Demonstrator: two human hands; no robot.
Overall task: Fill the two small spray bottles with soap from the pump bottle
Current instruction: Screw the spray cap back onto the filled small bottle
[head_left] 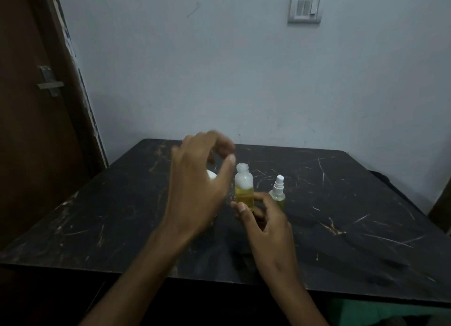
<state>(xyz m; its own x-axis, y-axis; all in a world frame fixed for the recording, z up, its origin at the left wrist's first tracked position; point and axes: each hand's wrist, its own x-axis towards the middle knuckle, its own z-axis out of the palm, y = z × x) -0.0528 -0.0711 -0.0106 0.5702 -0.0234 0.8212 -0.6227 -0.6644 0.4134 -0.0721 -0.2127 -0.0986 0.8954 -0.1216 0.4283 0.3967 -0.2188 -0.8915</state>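
Observation:
My right hand pinches the lower part of a small uncapped bottle standing on the black table. That bottle holds yellow soap with white foam above it, up to its open neck. My left hand hovers just left of it, blurred, fingers loosely curved with nothing seen in them. Behind that hand only a white bit of the pump bottle shows; the rest is hidden. A second small spray bottle, with its white sprayer on, stands right of the open one and looks pale green.
The scratched table stands against a pale wall, with a brown door at the left. A wall switch sits high on the right. The table's near edge runs across just under my forearms.

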